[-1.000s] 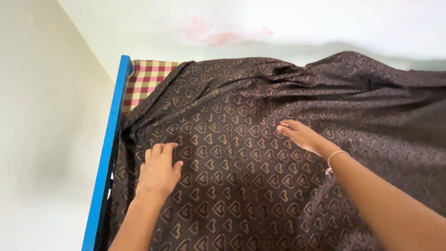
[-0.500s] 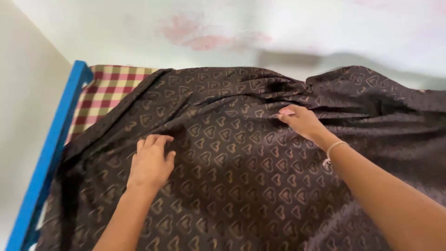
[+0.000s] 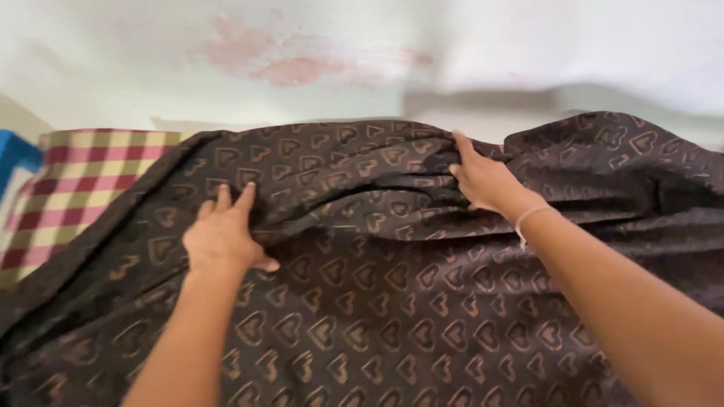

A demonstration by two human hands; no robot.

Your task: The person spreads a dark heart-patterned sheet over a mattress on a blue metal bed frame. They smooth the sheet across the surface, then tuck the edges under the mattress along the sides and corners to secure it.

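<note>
A dark brown sheet (image 3: 392,301) printed with tan heart outlines lies spread over a bed and fills most of the view from the near edge to the far wall. The left hand (image 3: 222,234) lies palm down on it at centre left, fingers stretched flat and apart, closed on nothing, so that it seems to press the cloth against the bed. The right hand (image 3: 483,181) is farther off, at the far edge by a raised ridge of folds (image 3: 362,203) running between the two hands; its fingertips sink into the bunched cloth, so whether its grip pinches the fabric or only pushes on it cannot be told. A thin pale wristband (image 3: 528,218) circles that wrist. At far left a red and cream checked mattress cover (image 3: 68,181) lies bare where the sheet stops short, beside a sliver of blue bed frame (image 3: 13,154). The pale wall (image 3: 452,45) with a pinkish stain is blurred, and the bed's near and right edges are out of frame
</note>
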